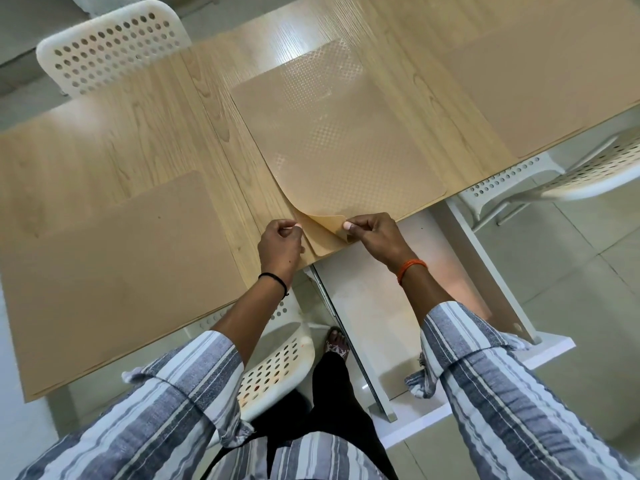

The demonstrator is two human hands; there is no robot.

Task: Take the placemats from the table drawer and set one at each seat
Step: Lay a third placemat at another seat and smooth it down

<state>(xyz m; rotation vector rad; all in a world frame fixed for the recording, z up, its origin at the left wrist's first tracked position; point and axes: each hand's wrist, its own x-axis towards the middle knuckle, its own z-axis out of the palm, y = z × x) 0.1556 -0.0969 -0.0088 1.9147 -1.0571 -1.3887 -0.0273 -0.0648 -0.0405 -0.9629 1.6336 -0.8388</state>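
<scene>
Textured mat (332, 133) flat on the tabletop (145, 126) at the centre, its near corner curled up at 6 o'clock, over the table edge. Under that corner, a second mat (323, 245) apparently, smooth side up, stuck to the first. Right hand (377, 237) closed, pinching the curled corner between thumb and finger. Left hand (280, 244) closed too, fingertips pinched at the edge of the pair just at 9 o'clock from the corner.

Step in hand, by judgement: peeling two mats apart, not yet placing.

Two plain mats already set: one (114, 271) at 8 o'clock, one (540, 88) at 2 o'clock. White chairs at 11 o'clock (110, 46), at 3 o'clock (571, 174), and below the near edge (277, 368). Drawer (415, 306) pulled open at 5 o'clock, looking empty where visible.

Next move probably: pull the corners in opposite directions, slowly, keeping the lower mat down, then carry each freed mat to a seat without one.
</scene>
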